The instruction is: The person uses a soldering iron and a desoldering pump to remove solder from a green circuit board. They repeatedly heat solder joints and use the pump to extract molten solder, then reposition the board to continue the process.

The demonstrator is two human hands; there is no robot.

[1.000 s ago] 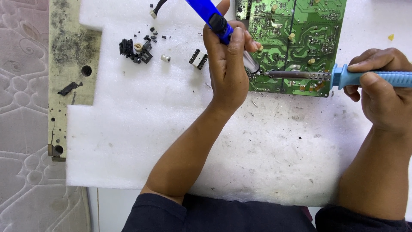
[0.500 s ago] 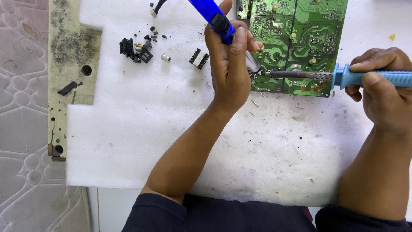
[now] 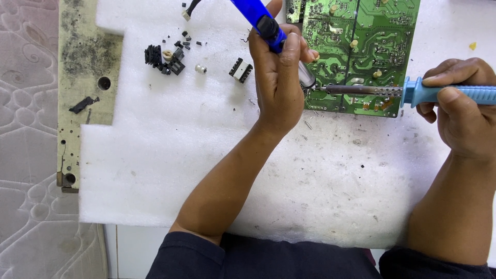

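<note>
Hiding the solder joint, left hand point(image 3: 279, 88) covers circuit board point(image 3: 361, 51) edge.

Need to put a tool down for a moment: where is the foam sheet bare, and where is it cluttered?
Bare foam sheet lies left of the left hand and forearm, below the loose black parts. More lies between both forearms, below the circuit board. Crowded: the top strip, and where the desoldering pump and soldering iron meet.
</note>
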